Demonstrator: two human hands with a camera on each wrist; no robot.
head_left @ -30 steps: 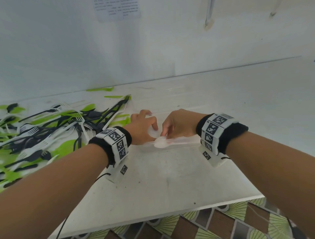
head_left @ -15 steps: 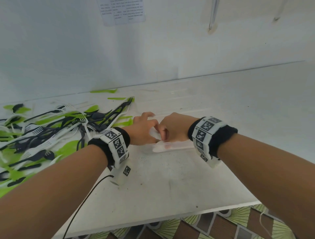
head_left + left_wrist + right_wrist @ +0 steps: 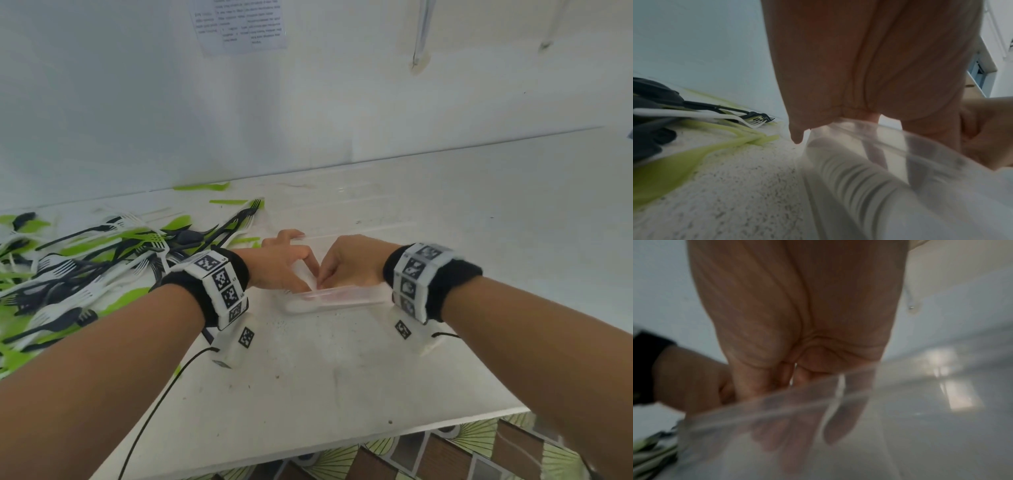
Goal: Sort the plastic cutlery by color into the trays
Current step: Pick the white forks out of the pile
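Head view: both hands meet at a clear plastic tray (image 3: 337, 296) mid-table, the left hand (image 3: 281, 265) and right hand (image 3: 349, 262) each pinching its near rim. Mixed cutlery (image 3: 85, 267) sprawls left; bare white table (image 3: 496, 219) stretches right toward its front edge.

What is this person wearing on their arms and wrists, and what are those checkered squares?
Both forearms are bare, with no sleeves. Each wrist carries a black fabric band, and over it a white blocky cuff printed with black-and-white square code patterns: the left wrist cuff and the right wrist cuff. A small white box bearing one more code square hangs under each wrist. A thin black cable trails from the left one.
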